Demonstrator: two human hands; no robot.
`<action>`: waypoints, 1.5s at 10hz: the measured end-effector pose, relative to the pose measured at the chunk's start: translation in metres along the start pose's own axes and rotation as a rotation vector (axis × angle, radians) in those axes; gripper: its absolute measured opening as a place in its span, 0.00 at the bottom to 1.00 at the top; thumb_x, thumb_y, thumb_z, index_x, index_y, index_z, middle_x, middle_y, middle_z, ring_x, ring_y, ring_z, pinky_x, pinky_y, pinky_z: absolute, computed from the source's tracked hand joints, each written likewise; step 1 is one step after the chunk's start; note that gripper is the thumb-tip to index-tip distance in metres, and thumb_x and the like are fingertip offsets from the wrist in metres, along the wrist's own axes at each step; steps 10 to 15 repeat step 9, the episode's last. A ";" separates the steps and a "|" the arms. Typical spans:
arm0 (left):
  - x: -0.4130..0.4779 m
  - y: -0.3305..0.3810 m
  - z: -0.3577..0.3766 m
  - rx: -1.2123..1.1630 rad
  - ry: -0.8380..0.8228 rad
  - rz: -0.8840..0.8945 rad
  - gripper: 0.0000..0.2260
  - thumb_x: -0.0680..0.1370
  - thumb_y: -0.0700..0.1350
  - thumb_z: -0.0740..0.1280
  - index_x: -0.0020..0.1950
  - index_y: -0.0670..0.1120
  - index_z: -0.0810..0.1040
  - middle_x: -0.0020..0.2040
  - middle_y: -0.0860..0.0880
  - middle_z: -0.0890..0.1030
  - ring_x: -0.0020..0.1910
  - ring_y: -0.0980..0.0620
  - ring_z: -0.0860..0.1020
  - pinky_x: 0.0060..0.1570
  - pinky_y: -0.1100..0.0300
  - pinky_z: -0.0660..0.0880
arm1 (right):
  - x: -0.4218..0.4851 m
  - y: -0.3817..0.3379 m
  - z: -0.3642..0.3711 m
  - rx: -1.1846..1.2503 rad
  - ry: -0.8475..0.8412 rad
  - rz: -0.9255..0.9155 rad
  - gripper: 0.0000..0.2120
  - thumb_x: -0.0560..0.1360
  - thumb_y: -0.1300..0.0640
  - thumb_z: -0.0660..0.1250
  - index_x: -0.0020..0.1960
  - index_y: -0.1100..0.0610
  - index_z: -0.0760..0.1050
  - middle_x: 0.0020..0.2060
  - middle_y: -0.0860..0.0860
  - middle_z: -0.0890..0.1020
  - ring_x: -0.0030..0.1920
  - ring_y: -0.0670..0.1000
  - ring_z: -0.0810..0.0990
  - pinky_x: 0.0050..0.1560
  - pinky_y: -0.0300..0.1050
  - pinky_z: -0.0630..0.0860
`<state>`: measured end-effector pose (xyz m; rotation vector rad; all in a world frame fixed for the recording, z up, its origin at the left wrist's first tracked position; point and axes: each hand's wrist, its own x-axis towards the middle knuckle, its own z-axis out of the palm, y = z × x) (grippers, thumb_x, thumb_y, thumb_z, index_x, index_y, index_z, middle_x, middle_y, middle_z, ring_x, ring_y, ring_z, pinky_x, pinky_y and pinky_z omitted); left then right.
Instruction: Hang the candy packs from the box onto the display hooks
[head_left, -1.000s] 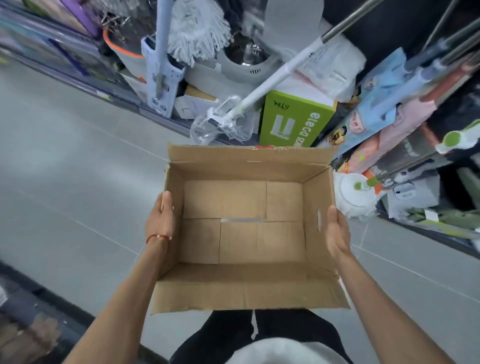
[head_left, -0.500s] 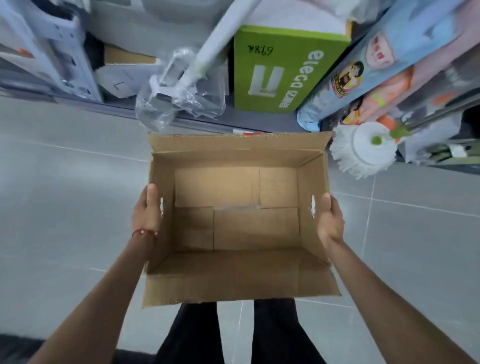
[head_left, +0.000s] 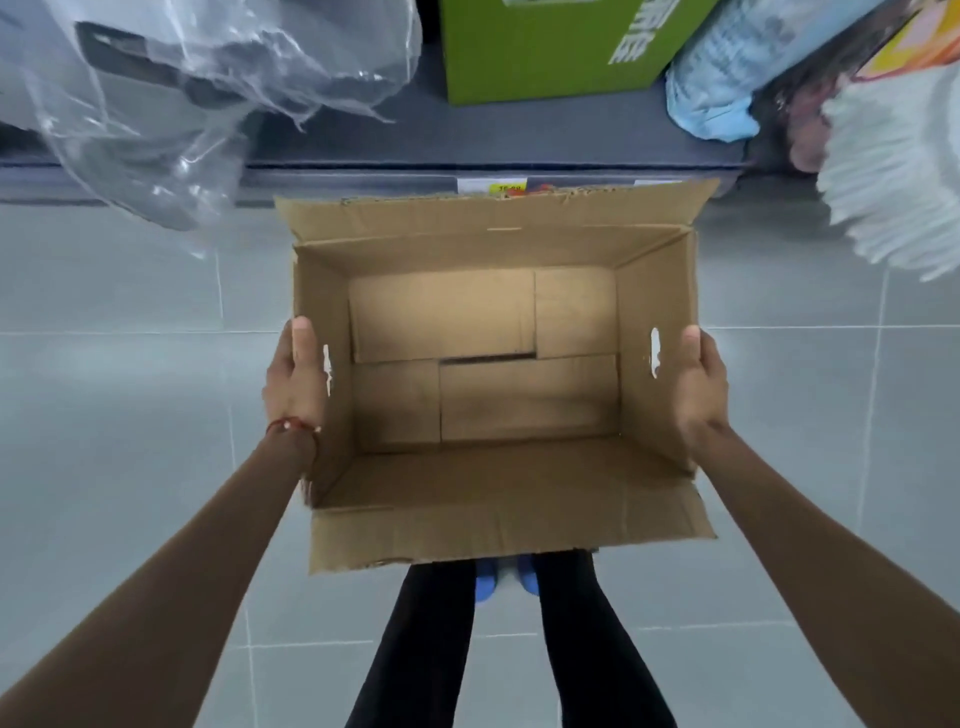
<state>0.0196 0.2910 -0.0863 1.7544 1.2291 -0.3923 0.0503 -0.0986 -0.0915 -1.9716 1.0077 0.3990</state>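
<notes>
Box (head_left: 488, 405) empty, no candy packs inside, held level over the floor (head_left: 130, 415), far flap close to the shelf (head_left: 519, 140) edge. Left hand (head_left: 293, 374) and right hand (head_left: 698, 374) each clasp a side wall, thumbs along the rim, fingers hidden. Shelf and floor now loom nearer than a second ago: box going down. Hanging is probably finished; hooks out of view.
</notes>
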 end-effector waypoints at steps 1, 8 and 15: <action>0.031 -0.004 0.025 -0.037 0.017 0.017 0.31 0.76 0.72 0.53 0.72 0.58 0.74 0.67 0.50 0.79 0.67 0.46 0.75 0.72 0.45 0.68 | 0.031 0.005 0.020 0.001 0.009 -0.020 0.17 0.86 0.44 0.52 0.62 0.51 0.75 0.43 0.40 0.77 0.44 0.39 0.75 0.55 0.41 0.72; 0.037 0.034 0.044 0.250 0.003 0.224 0.30 0.83 0.54 0.63 0.82 0.50 0.58 0.83 0.47 0.53 0.80 0.46 0.58 0.78 0.52 0.56 | 0.061 0.004 0.001 -0.212 0.020 -0.084 0.28 0.82 0.39 0.56 0.79 0.49 0.58 0.75 0.58 0.68 0.71 0.64 0.70 0.71 0.56 0.67; -0.011 0.046 0.022 0.264 0.004 0.247 0.28 0.83 0.50 0.64 0.82 0.50 0.61 0.82 0.46 0.56 0.80 0.45 0.60 0.78 0.53 0.58 | 0.028 -0.005 -0.027 -0.331 -0.003 -0.117 0.32 0.83 0.46 0.60 0.83 0.52 0.54 0.80 0.58 0.58 0.78 0.61 0.61 0.76 0.56 0.60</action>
